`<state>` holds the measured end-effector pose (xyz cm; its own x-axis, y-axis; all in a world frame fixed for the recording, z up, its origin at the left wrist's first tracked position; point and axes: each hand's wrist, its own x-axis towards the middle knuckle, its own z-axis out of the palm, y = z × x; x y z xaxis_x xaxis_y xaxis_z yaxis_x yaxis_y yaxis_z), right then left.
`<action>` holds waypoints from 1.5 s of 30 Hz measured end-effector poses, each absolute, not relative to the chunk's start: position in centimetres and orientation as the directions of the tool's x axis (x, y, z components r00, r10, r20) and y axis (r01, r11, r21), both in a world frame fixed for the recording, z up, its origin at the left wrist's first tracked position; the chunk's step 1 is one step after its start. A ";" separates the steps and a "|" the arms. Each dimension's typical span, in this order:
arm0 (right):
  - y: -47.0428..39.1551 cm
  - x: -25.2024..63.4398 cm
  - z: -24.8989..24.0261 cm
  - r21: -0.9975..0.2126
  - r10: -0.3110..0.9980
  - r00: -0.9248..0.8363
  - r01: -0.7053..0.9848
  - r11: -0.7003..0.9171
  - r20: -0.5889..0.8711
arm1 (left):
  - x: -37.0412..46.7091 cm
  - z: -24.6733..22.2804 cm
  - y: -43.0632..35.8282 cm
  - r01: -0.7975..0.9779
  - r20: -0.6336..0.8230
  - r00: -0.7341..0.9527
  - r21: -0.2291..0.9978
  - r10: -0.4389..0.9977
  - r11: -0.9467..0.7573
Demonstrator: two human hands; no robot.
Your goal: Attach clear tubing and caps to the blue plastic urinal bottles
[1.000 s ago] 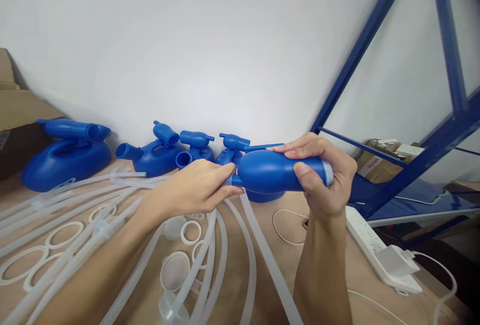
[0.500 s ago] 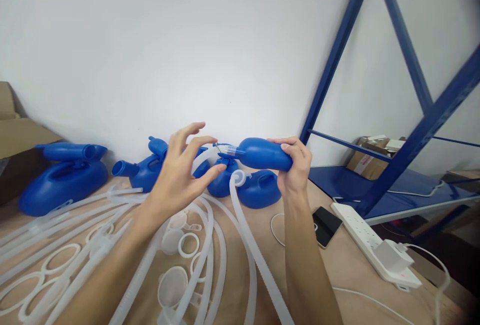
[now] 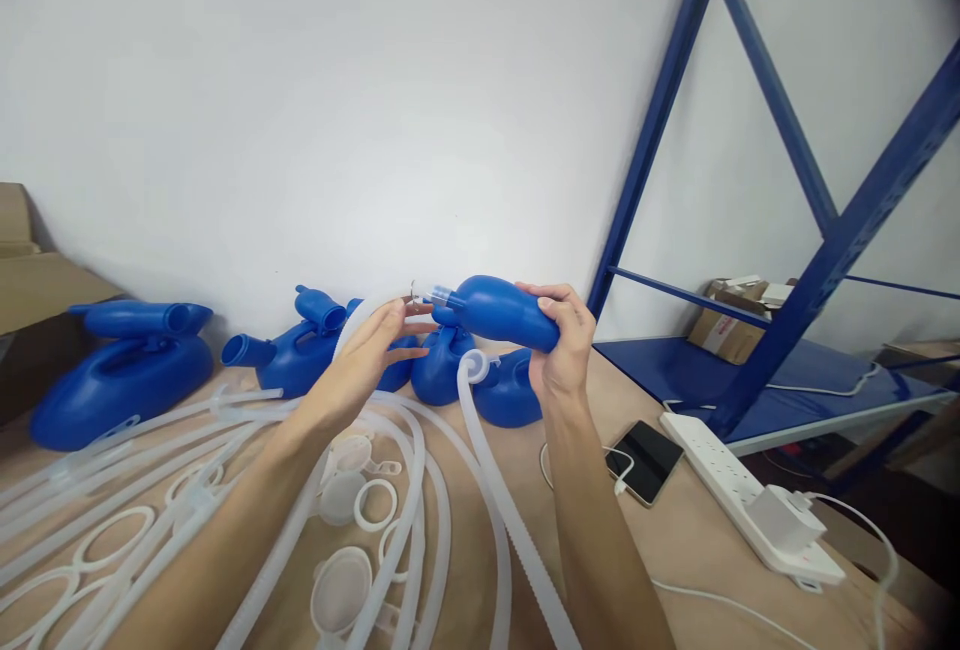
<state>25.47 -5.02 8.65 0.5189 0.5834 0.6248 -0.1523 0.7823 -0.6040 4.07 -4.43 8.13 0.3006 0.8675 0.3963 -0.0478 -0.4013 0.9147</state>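
My right hand [image 3: 564, 335] is wrapped round a rounded blue plastic bottle [image 3: 501, 312], held up above the table with its neck pointing left. A clear fitting [image 3: 444, 298] sticks out of the neck. My left hand [image 3: 384, 328] is closed in a pinch at a small metal hose clamp [image 3: 412, 290], just left of the fitting, with its other fingers stretched toward the neck. Behind this hand curves a whitish ribbed hose [image 3: 354, 322]; its end near the clamp is partly hidden. More blue bottles [image 3: 504, 392] stand behind and below.
Whitish hoses [image 3: 495, 475] spread over the table, among white rings [image 3: 376, 505] and translucent caps [image 3: 342, 590]. Blue urinal-shaped bottles [image 3: 124, 380] line the wall. A phone [image 3: 643, 465], a power strip [image 3: 731, 490] and a blue metal rack [image 3: 787, 330] are on the right; a cardboard box [image 3: 52, 280] is left.
My left hand has gone from open fingers to a pinch at the clamp, which now sits further left, off the fitting. The bottle in my right hand has shifted slightly left.
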 end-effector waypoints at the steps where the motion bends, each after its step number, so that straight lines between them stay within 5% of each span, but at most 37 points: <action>1: -5.0 25.4 8.6 -0.607 0.589 0.511 -0.156 0.779 0.626 | 4.2 8.2 -4.4 -0.086 0.423 0.302 0.905 0.855 -0.417; 5: -4.8 25.3 8.4 -0.613 0.595 0.497 -0.149 0.776 0.632 | 4.4 8.2 -4.5 -0.083 0.484 0.307 0.872 0.820 -0.483; 11: -4.9 25.2 8.5 -0.609 0.578 0.487 -0.112 0.785 0.655 | 4.7 7.9 -4.0 -0.204 0.358 0.300 0.930 0.884 -0.307; 21: -5.0 25.1 8.3 -0.591 0.553 0.444 -0.064 0.804 0.705 | 4.9 7.6 -4.5 -0.063 0.458 0.323 0.883 0.828 -0.464; 33: -6.0 25.2 8.0 -0.338 0.282 0.240 0.239 0.910 0.929 | 5.5 7.6 -5.9 -0.135 0.324 0.450 0.946 0.832 -0.295; 45: -5.3 25.6 7.8 -0.336 0.299 0.269 0.104 0.936 0.915 | 5.7 7.3 -6.2 -0.053 0.396 0.403 0.910 0.825 -0.411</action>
